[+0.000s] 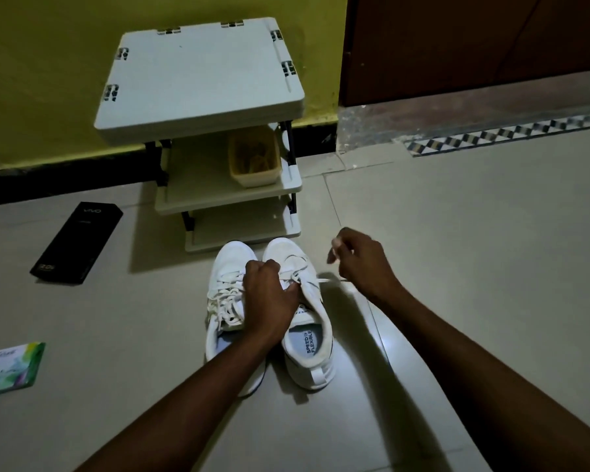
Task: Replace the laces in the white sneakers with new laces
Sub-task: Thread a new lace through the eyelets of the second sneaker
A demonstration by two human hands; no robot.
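Two white sneakers stand side by side on the floor, toes pointing away from me. The left sneaker [223, 294] is fully laced. My left hand [269, 294] rests across the tongue of the right sneaker [309, 338] and grips it there. My right hand [361, 264] is raised to the right of that shoe, fingers pinched on the end of a white lace [331, 278] that runs taut from the shoe's eyelets. The right sneaker's insole reads "SPEED FLEXIBLE".
A small white tiered rack [201, 83] stands against the yellow wall just beyond the shoes, with a yellow basket [254, 158] on its middle shelf. A black box [77, 243] and a small green-white packet [12, 367] lie on the floor to the left. A brown door [474, 46] is at the right.
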